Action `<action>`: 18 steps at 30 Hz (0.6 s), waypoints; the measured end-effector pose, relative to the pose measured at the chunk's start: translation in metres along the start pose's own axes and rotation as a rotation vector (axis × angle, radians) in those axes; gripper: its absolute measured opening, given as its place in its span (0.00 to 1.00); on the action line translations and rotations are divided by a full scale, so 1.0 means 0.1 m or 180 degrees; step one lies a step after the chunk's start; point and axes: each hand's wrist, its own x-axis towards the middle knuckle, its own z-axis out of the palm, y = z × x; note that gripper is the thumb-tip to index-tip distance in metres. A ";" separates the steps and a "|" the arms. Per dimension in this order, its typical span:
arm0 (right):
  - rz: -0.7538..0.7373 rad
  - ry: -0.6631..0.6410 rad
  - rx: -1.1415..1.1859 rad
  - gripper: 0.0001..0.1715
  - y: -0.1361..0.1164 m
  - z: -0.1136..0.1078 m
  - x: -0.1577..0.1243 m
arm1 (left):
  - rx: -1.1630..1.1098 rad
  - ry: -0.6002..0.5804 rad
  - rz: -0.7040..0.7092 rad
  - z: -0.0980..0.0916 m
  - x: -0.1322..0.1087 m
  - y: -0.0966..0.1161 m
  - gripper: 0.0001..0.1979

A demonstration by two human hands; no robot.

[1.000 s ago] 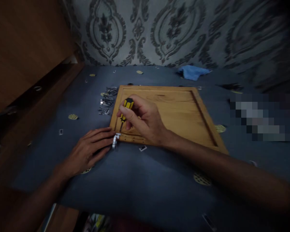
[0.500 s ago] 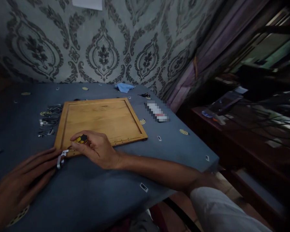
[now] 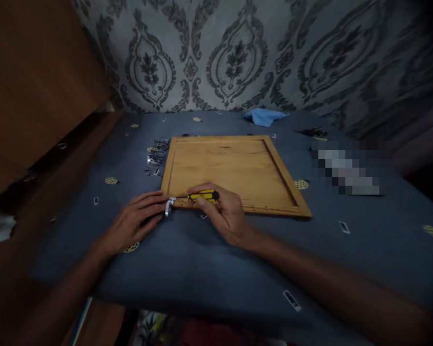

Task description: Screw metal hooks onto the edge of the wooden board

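A square wooden panel (image 3: 234, 168) with a raised rim lies flat on a blue cloth-covered table (image 3: 209, 259). My right hand (image 3: 223, 211) is closed round a yellow and black screwdriver (image 3: 202, 196), which lies almost level along the panel's near edge with its tip pointing left. The tip meets a small silver metal bracket (image 3: 169, 205) at the panel's near left corner. My left hand (image 3: 137, 221) rests flat on the cloth with its fingertips pressed against that bracket.
A heap of small metal fittings (image 3: 157, 156) lies left of the panel. A blue rag (image 3: 265, 117) sits at the back by the patterned wall. A wooden cabinet (image 3: 32, 86) stands on the left. A dark small tool (image 3: 312, 131) lies at the back right.
The screwdriver has dropped from nearly upright to almost level along the panel's near edge. The view swung right and came back. My left hand has stayed at the bracket.
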 end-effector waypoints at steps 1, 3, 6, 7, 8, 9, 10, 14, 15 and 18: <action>0.0032 0.0054 -0.0004 0.13 0.01 0.00 0.00 | -0.0015 0.0008 -0.0006 0.00 0.00 0.00 0.17; 0.0100 0.0149 -0.0020 0.14 0.03 0.01 0.00 | -0.0033 0.0007 -0.0011 0.00 -0.01 0.01 0.18; 0.0168 0.0189 -0.0031 0.14 0.04 0.00 0.00 | -0.0037 -0.0051 -0.0080 0.00 -0.02 0.02 0.18; 0.0186 0.0171 -0.0028 0.14 0.04 0.00 0.00 | -0.0043 -0.0068 -0.0113 0.00 -0.02 0.03 0.18; 0.0198 0.0137 -0.0024 0.14 0.04 -0.01 0.00 | -0.0055 -0.0079 -0.0148 0.00 -0.02 0.03 0.18; 0.0209 0.0109 -0.0022 0.13 0.04 -0.02 0.00 | -0.0068 -0.0087 -0.0170 0.00 -0.02 0.03 0.17; 0.0222 0.0087 -0.0019 0.13 0.03 -0.03 0.00 | -0.0083 -0.0090 -0.0178 0.00 -0.02 0.04 0.17; 0.0258 0.0097 0.0052 0.12 0.03 -0.04 0.00 | -0.0266 -0.0070 -0.0284 -0.03 -0.02 0.06 0.16; 0.0261 0.0109 0.0083 0.12 0.03 -0.04 0.00 | -0.0361 -0.0077 -0.0372 -0.04 -0.01 0.07 0.15; 0.0228 0.0122 0.0138 0.11 0.04 -0.03 -0.01 | -0.0606 -0.0171 -0.0775 -0.09 0.03 0.10 0.12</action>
